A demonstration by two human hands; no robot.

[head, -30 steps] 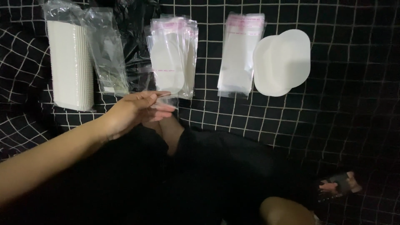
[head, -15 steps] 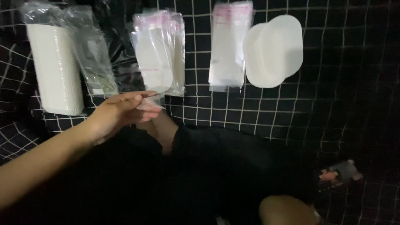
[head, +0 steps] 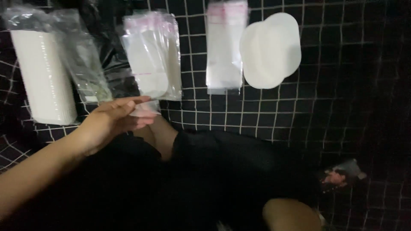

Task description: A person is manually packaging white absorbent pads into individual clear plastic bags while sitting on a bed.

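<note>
- Nearest the camera: left hand (head: pixel 109 124) reaches in from lower left, its grip pinched on the bottom edge of a clear sleeve (head: pixel 145 108).
- Right hand out of view.
- Just beyond: stack of clear bags (head: pixel 152 60) on the checked cloth (head: pixel 342 85).
- Farther right: white oval pads (head: pixel 269 49).

Single head-worn view, steeply down, close over the checked cloth (head: pixel 265 115)

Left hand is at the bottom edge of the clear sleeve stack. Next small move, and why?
Probably pinch and draw one sleeve toward the body. The left hand has its fingertips at the lower edge of the stack of clear sleeves, touching what looks like a loose sleeve there. Whether it is gripped already is unclear. The right hand is out of view, so the left would act alone.
</note>
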